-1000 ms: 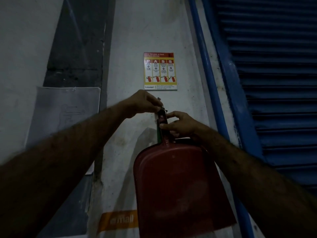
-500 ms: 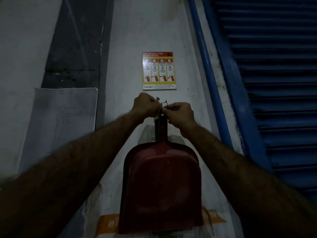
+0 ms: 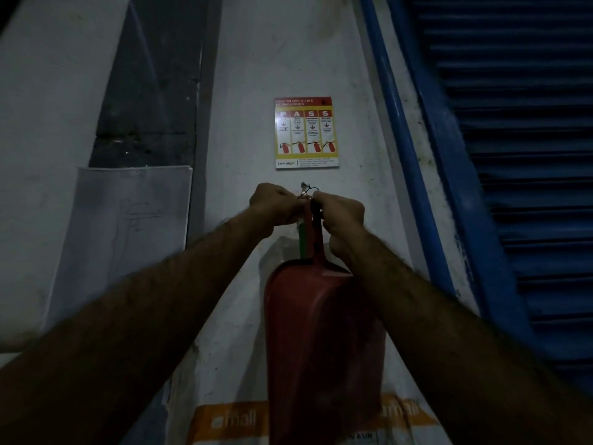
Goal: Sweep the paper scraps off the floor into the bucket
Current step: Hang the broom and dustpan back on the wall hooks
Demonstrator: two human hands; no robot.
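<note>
Step in hand, judged: red dustpan [image 3: 324, 342], centre frame, at wall nail [image 3: 303, 186]. Left hand [image 3: 276, 203], right hand [image 3: 340, 213]: curled, pinching handle-top loop. Next, probably: unhook or hang. Scraps, bucket unseen.

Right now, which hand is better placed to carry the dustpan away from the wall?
Probably the right hand: it already grips the dustpan at the top of its handle. The left hand only pinches at the wire by the nail.

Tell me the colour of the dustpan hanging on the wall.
The dustpan is red, handle included. The head view, the only one, shows it, though dimly lit.
</note>
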